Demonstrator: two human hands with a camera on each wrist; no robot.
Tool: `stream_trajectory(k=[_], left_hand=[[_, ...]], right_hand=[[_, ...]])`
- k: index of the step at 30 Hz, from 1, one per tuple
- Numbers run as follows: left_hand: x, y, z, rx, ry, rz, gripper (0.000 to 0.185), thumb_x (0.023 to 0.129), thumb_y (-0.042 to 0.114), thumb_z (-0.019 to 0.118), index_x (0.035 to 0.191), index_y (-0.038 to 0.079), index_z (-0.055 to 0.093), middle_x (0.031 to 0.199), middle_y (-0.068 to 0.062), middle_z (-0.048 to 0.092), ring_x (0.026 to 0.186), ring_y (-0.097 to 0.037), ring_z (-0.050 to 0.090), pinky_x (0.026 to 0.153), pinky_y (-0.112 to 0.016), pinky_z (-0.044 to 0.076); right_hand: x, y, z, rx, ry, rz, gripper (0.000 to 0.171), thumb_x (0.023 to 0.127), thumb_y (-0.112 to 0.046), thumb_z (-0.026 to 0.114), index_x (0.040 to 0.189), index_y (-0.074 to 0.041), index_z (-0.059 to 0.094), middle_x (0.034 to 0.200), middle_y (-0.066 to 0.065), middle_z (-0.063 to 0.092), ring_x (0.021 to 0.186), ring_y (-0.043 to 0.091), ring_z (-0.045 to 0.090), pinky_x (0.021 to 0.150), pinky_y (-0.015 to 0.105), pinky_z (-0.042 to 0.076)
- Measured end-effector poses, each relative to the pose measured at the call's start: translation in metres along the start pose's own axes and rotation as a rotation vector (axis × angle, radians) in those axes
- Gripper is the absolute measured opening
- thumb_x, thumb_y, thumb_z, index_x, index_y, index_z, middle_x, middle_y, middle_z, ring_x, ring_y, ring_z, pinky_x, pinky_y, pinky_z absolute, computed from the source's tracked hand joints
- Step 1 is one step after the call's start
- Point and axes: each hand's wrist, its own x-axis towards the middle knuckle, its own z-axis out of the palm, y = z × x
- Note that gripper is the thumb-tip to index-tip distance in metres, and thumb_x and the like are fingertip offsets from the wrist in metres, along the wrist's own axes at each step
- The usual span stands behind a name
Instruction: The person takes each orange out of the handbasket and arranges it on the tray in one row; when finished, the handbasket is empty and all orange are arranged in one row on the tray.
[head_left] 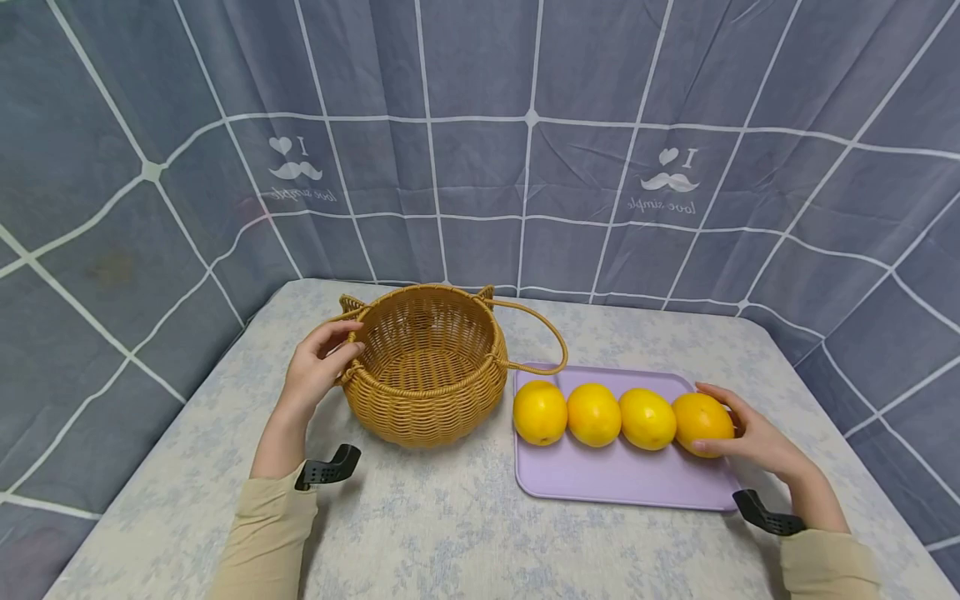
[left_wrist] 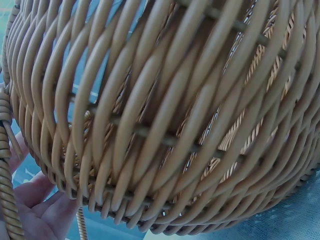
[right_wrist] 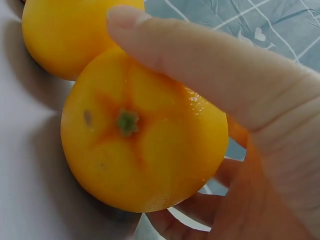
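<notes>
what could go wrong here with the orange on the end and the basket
1. The right hand grips the end orange, which touches its neighbour in the row; lifting it could nudge that one rolling on the flat tray.
2. The left hand holds only the basket rim at one side, so the rounded basket might tip.

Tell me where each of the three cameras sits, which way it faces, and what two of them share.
Head: worn on the head, looking forward and down at the basket, the tray of four oranges, both hands and sleeves.
Left wrist: beside the basket wall, facing its weave; only part of the left hand shows.
Right wrist: close to the rightmost orange, with the right hand curled round it.
Shared: head and right wrist both show that orange gripped; head and left wrist both show the basket.
</notes>
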Motion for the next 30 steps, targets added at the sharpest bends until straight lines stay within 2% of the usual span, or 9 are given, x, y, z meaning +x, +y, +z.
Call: stream_trajectory(k=[5, 11, 15, 19, 22, 26, 28, 30], left_hand=[[0.0, 0.0, 0.0, -0.004, 0.006, 0.006, 0.04, 0.093, 0.018, 0.059, 0.128, 0.001, 0.053, 0.141, -0.008, 0.04, 0.133, -0.024, 0.033, 0.095, -0.026, 0.04], [0.0, 0.001, 0.0, -0.001, 0.009, 0.006, 0.039, 0.093, 0.018, 0.06, 0.128, 0.0, 0.053, 0.142, -0.009, 0.039, 0.132, -0.025, 0.034, 0.095, -0.025, 0.041], [-0.001, 0.0, 0.002, -0.001, 0.02, 0.014, 0.037, 0.092, 0.015, 0.06, 0.126, 0.0, 0.054, 0.141, -0.01, 0.04, 0.132, -0.025, 0.035, 0.102, -0.032, 0.039], [-0.001, 0.0, 0.004, 0.006, 0.032, 0.031, 0.036, 0.092, 0.014, 0.06, 0.125, -0.001, 0.055, 0.14, -0.011, 0.042, 0.131, -0.026, 0.037, 0.106, -0.04, 0.035], [-0.001, 0.0, 0.005, 0.04, 0.041, 0.043, 0.036, 0.093, 0.015, 0.059, 0.125, 0.0, 0.056, 0.14, -0.01, 0.043, 0.13, -0.026, 0.038, 0.106, -0.041, 0.035], [-0.001, 0.001, 0.006, 0.079, 0.05, 0.07, 0.034, 0.093, 0.015, 0.057, 0.124, 0.0, 0.056, 0.136, -0.013, 0.046, 0.129, -0.028, 0.04, 0.105, -0.041, 0.036], [-0.001, 0.002, 0.006, 0.097, 0.049, 0.087, 0.033, 0.094, 0.014, 0.056, 0.124, 0.0, 0.056, 0.134, -0.014, 0.047, 0.128, -0.029, 0.04, 0.105, -0.042, 0.036], [-0.002, 0.002, 0.006, 0.126, 0.045, 0.111, 0.033, 0.095, 0.014, 0.054, 0.124, -0.001, 0.055, 0.132, -0.016, 0.048, 0.128, -0.031, 0.04, 0.105, -0.044, 0.036]], right_hand=[[0.001, -0.002, -0.001, -0.002, 0.027, -0.002, 0.078, 0.081, -0.017, 0.072, 0.145, -0.005, 0.029, 0.13, 0.019, 0.044, 0.095, 0.003, 0.051, 0.079, 0.017, 0.046], [0.002, -0.003, -0.001, -0.034, 0.045, 0.016, 0.076, 0.081, -0.02, 0.073, 0.144, -0.007, 0.032, 0.131, 0.018, 0.043, 0.095, 0.002, 0.049, 0.08, 0.016, 0.045], [0.0, -0.003, -0.003, -0.037, 0.035, 0.012, 0.077, 0.082, -0.02, 0.073, 0.145, -0.007, 0.03, 0.132, 0.02, 0.043, 0.096, 0.001, 0.048, 0.08, 0.02, 0.045], [-0.003, -0.004, -0.004, -0.025, 0.018, -0.014, 0.078, 0.082, -0.017, 0.072, 0.145, -0.004, 0.028, 0.138, 0.021, 0.037, 0.1, -0.004, 0.045, 0.081, 0.016, 0.044], [-0.005, -0.005, -0.006, -0.023, 0.013, -0.035, 0.078, 0.082, -0.015, 0.072, 0.144, 0.0, 0.027, 0.141, 0.023, 0.033, 0.102, -0.008, 0.041, 0.081, 0.011, 0.042], [-0.005, -0.006, -0.008, -0.013, 0.002, -0.057, 0.077, 0.082, -0.012, 0.072, 0.143, 0.001, 0.028, 0.141, 0.025, 0.031, 0.102, -0.011, 0.04, 0.082, 0.012, 0.043], [-0.005, -0.007, -0.01, -0.011, -0.011, -0.06, 0.077, 0.082, -0.012, 0.072, 0.144, 0.001, 0.027, 0.141, 0.025, 0.032, 0.102, -0.009, 0.042, 0.081, 0.012, 0.044], [-0.005, -0.008, -0.011, -0.017, -0.024, -0.06, 0.077, 0.082, -0.012, 0.072, 0.144, 0.0, 0.027, 0.14, 0.024, 0.032, 0.107, 0.001, 0.047, 0.081, 0.012, 0.044]])
